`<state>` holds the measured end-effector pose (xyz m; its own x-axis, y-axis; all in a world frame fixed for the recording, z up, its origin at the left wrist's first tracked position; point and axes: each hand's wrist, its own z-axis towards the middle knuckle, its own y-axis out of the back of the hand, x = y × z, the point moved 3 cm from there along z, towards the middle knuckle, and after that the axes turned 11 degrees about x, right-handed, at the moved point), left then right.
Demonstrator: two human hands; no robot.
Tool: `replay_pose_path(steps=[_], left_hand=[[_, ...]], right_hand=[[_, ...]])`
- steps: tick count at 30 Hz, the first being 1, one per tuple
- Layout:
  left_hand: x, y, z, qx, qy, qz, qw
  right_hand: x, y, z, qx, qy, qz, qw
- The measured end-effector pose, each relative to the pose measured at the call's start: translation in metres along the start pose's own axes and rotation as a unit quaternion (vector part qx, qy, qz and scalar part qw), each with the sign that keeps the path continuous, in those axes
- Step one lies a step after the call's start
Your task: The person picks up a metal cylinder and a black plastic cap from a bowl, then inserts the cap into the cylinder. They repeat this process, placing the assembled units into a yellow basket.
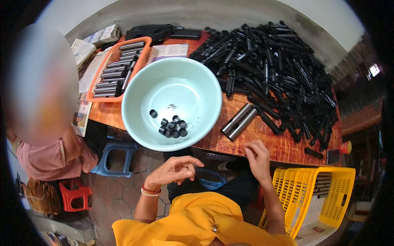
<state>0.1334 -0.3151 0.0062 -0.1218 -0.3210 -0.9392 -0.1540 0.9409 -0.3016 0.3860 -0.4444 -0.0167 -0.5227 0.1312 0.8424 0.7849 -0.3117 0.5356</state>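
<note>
My left hand (174, 170) hovers just off the near side of the pale green basin (135, 82); its index finger is stretched out, the others loosely bent, and nothing shows in it. Inside the basin lie several small black caps (172, 125) and a few tiny light bits (171, 107). By the table's front edge is my right hand (258, 158), fingers loosely bent with no object visible in them. Nearest to it, on the table, two silver metal tubes (238, 123) with black ends lie side by side.
A large heap of black tubular parts (275, 74) covers the table's right side. An orange basket (119, 69) of silver tubes stands at left. Yellow crates (312, 197) are beside me at right. A person in pink (49, 160) sits at left, near blue (117, 160) and red stools (76, 194).
</note>
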Motion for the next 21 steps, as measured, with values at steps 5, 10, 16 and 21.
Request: replay_pose_path(steps=[5, 10, 16, 21], left_hand=[[0.017, -0.009, 0.010, -0.005, -0.007, -0.021, 1.000], [0.026, -0.006, 0.011, -0.034, -0.008, -0.035, 0.999], [0.026, -0.008, 0.020, -0.036, 0.002, -0.034, 0.999], [0.032, -0.012, 0.025, -0.022, 0.006, -0.028, 0.999]], right_hand=[[0.011, -0.001, 0.037, -0.044, 0.065, -0.126, 0.989], [0.003, -0.003, 0.054, 0.009, 0.125, -0.242, 0.962], [0.007, -0.004, 0.060, 0.100, 0.147, -0.366, 0.913], [0.009, 0.003, 0.062, 0.138, 0.189, -0.398, 0.887]])
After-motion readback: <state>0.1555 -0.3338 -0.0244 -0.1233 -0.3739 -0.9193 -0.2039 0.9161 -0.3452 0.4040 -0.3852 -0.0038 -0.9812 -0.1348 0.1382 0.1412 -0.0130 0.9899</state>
